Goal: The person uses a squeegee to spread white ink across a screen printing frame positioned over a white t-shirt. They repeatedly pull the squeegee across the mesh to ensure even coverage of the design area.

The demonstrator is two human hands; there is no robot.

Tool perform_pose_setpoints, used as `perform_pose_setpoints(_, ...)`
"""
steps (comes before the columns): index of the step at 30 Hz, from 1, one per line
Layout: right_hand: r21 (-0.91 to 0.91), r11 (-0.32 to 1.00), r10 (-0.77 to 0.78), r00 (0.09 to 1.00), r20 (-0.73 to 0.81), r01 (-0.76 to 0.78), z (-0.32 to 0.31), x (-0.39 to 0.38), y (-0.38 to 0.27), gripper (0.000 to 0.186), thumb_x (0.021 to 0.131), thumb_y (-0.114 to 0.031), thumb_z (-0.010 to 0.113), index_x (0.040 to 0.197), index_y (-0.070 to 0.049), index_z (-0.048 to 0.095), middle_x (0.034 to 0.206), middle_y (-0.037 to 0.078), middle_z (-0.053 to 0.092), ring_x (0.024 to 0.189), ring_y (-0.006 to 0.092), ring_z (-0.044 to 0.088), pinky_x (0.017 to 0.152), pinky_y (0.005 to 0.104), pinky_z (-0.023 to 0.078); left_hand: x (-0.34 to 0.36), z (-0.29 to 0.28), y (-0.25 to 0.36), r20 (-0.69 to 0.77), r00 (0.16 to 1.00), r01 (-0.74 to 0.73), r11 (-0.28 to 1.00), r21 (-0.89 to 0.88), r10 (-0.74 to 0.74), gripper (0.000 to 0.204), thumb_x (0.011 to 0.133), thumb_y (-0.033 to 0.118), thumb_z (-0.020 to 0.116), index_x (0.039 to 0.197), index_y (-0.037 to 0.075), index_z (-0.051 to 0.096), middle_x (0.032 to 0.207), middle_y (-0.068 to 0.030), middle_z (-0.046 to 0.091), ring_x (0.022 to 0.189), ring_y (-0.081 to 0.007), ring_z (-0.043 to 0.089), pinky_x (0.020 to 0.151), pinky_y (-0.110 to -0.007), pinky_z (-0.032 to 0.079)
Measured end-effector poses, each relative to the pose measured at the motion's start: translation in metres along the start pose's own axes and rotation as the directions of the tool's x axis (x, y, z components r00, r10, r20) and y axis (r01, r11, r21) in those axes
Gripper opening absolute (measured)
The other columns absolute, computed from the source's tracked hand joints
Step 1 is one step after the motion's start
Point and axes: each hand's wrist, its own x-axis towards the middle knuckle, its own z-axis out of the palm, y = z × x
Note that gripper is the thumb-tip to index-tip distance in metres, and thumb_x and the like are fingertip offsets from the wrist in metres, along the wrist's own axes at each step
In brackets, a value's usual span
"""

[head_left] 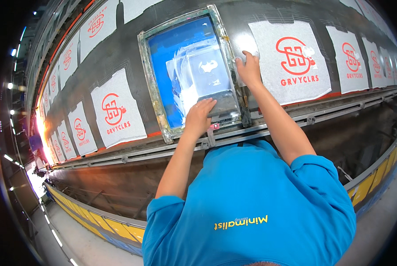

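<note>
In front of me a screen-printing frame [161, 116] with a worn, ink-stained border lies on the dark printing table. Its mesh [163, 51] is blue at the top and left, with a paler, see-through window [207, 73] showing white patches. My left hand [200, 117] is over the near part of the frame, its fingers stretched out flat at a grey strip [223, 104]; contact is hard to tell. My right hand [250, 70] is beside the frame's right edge, fingers apart and holding nothing. Right of it lies a white shirt piece [269, 51] with a red print.
More white printed pieces [118, 106] line the table [247, 42] on both sides. A metal rail [163, 153] runs along the near edge, with a small pink part [214, 126] by the frame. Bright orange light [41, 128] glows at far left. Yellow panels [92, 217] stand below.
</note>
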Motion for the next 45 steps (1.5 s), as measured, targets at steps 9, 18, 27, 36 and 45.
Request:
perform_pose_setpoints(9,0.138,0.956,0.245,0.963,0.114,-0.259,0.004,-0.016,-0.023,0.040,0.096,-0.031,0.063,0.122,-0.001,0.070,0.111,0.027,0.074,0.107,0.0456,0.070,0.092,0.0496,0.054,0.037,-0.061,0.013,0.469,0.873,0.148,0.989,0.015,-0.138,0.056,0.079,0.003,0.062,0.131,0.019,0.071,0.108,-0.0182,0.076,0.101,-0.0394,0.072,0.089,-0.047,0.057)
perform_pose_setpoints(18,0.217,0.960,0.171,0.985,0.036,-0.175,-0.016,-0.023,-0.034,0.042,0.096,-0.030,0.066,0.123,0.001,0.069,0.108,0.026,0.075,0.101,0.0403,0.072,0.089,0.0454,0.055,0.158,-0.135,-0.021,0.217,0.972,0.068,0.993,0.091,-0.087,0.055,0.080,0.002,0.061,0.130,0.023,0.073,0.108,-0.0163,0.076,0.098,-0.0355,0.073,0.084,-0.045,0.056)
perform_pose_setpoints(27,0.211,0.968,0.127,0.990,0.062,-0.137,-0.019,-0.021,-0.039,0.048,0.096,-0.034,0.064,0.127,0.003,0.068,0.120,0.029,0.071,0.115,0.0456,0.067,0.101,0.0486,0.051,-0.026,-0.005,0.012,-0.156,0.983,-0.090,0.995,0.049,0.096,0.069,0.070,-0.009,0.062,0.136,0.011,0.068,0.139,-0.0144,0.067,0.130,-0.0342,0.061,0.110,-0.047,0.050)
perform_pose_setpoints(36,0.289,0.950,0.093,0.990,0.107,-0.121,0.022,-0.050,-0.135,0.038,0.098,-0.030,0.068,0.127,-0.005,0.070,0.080,0.008,0.070,0.072,0.0168,0.064,0.069,0.0360,0.050,-0.100,-0.068,-0.038,-0.118,0.993,-0.006,0.997,-0.082,-0.003,0.066,0.068,-0.003,0.072,0.132,0.010,0.070,0.138,-0.0114,0.068,0.128,-0.0322,0.062,0.107,-0.044,0.051)
perform_pose_setpoints(45,0.258,0.949,0.140,0.975,0.174,-0.182,0.240,-0.188,-0.281,0.034,0.097,-0.024,0.064,0.125,-0.006,0.068,0.082,0.017,0.069,0.068,0.0259,0.064,0.068,0.0423,0.052,-0.221,-0.195,-0.252,0.105,0.963,0.260,0.960,-0.105,-0.249,0.065,0.068,-0.003,0.075,0.130,0.012,0.072,0.136,-0.0098,0.070,0.124,-0.0338,0.064,0.108,-0.043,0.050)
